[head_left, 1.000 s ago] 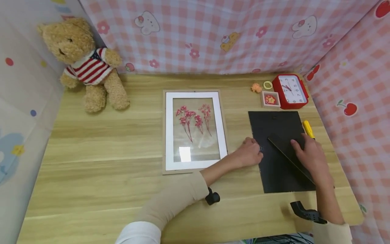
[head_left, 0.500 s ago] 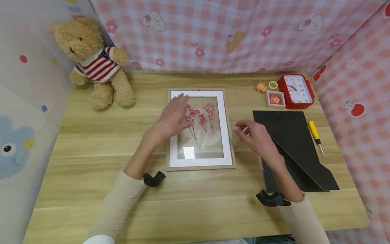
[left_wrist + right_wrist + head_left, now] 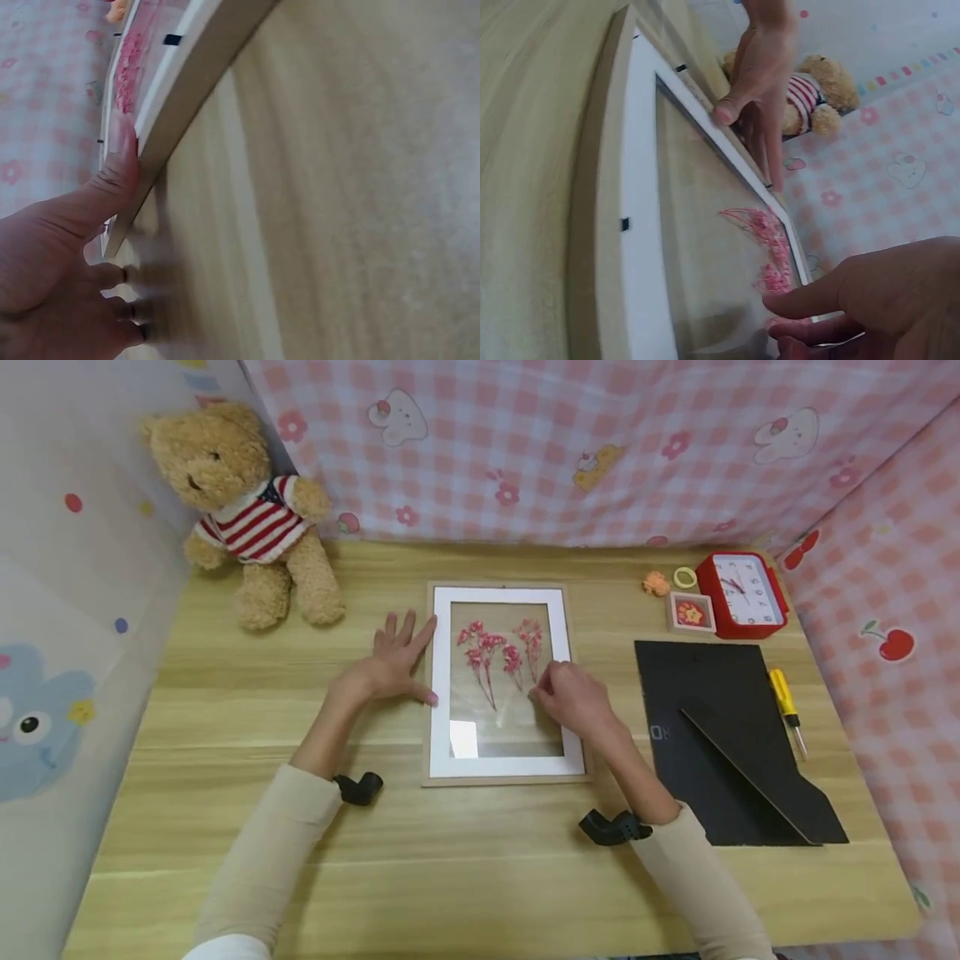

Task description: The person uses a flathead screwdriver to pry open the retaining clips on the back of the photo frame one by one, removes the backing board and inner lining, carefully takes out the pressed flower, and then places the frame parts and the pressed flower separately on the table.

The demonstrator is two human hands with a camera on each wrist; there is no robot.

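Note:
A picture frame of pale wood lies flat in the middle of the table, with a white mat around clear glass. Pink dried flowers are spread over the glass. At its left side my left hand has spread fingers, most of them on the table, and its thumb rests on the frame's edge. Over the right part of the glass is my right hand, thumb and forefinger close together at the stem of the rightmost flower sprig. I cannot tell whether they pinch it.
A black backing board with a stand leg lies on the right, a yellow-handled screwdriver beside it. Behind are a red clock, a small box, a yellow ring and an orange trinket. A teddy bear sits back left.
Both hands have left the black board and moved left to the picture frame. The left hand has come down at its left edge; the right hand is over the glass by the flowers.

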